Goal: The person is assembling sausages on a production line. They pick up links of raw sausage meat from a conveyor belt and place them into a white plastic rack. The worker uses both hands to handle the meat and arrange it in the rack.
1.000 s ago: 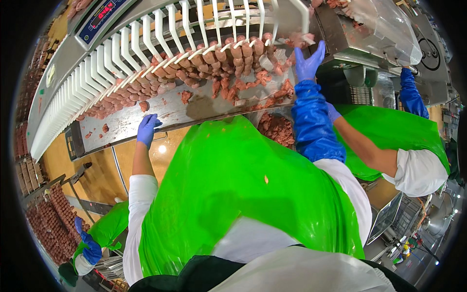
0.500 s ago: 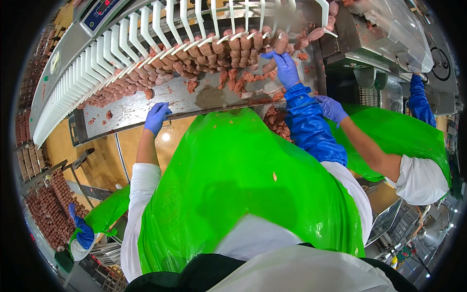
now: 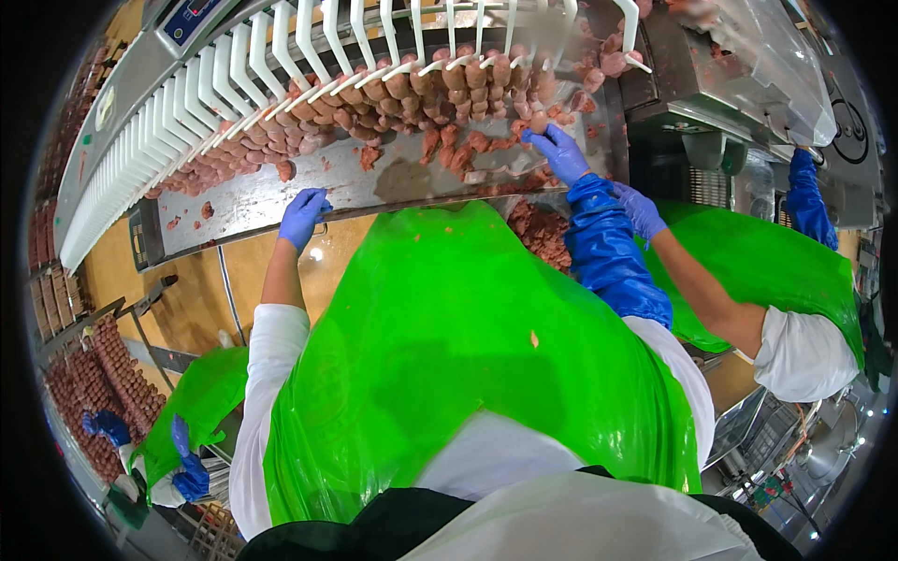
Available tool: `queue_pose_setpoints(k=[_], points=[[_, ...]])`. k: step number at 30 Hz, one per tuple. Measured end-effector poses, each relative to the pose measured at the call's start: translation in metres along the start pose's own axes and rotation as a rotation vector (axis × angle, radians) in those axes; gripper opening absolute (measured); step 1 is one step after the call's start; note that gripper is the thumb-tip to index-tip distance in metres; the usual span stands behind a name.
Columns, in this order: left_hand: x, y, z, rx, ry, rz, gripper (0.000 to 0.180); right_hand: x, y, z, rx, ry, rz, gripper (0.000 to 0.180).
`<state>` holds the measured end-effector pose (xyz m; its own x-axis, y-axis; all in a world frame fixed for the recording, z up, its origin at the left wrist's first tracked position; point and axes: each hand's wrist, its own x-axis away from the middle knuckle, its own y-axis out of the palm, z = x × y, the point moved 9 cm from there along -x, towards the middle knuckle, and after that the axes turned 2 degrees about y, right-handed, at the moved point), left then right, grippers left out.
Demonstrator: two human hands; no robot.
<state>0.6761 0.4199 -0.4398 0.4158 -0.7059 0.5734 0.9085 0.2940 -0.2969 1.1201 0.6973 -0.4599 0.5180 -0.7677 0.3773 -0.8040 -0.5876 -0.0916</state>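
Observation:
My right hand, in a purple-blue glove and blue sleeve cover, is below the right end of a row of hanging sausages. Its closed fingertips meet the lower end of a pale sausage link. White hooks carry the linked sausages in a long curve to the left. Gloved likewise, my left hand rests by the front edge of the metal tray, fingers loosely bent and holding nothing. Scraps of sausage meat lie on the tray between my hands.
A co-worker's gloved hand is close beside my right forearm. Machinery with a clear cover stands to the right. Below the tray is a pile of ground meat. At lower left, another person works by racks of sausages.
My right hand has come down and slightly right, the pale link at its fingertips lower than before. My left hand has barely moved. The person at lower left has shifted their arms.

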Motion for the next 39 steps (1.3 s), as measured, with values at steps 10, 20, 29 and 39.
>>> queue_pose_setpoints(k=[10, 20, 29, 39], points=[[-0.003, 0.013, 0.003, -0.037, -0.001, -0.019, 0.031, 0.014, 0.057, 0.002, -0.383, -0.045, -0.382, 0.046], [-0.007, 0.038, -0.004, -0.038, -0.036, -0.098, 0.035, -0.003, 0.036, -0.006, -0.288, -0.185, -0.074, 0.044], [-0.018, 0.133, 0.113, -0.105, 0.183, -0.34, 0.039, 0.006, 0.036, 0.052, 0.006, -0.038, -0.184, 0.05], [-0.013, 0.259, 0.149, -0.18, 0.146, -0.642, 0.038, 0.051, 0.084, 0.046, 0.107, 0.061, -0.339, 0.043]])
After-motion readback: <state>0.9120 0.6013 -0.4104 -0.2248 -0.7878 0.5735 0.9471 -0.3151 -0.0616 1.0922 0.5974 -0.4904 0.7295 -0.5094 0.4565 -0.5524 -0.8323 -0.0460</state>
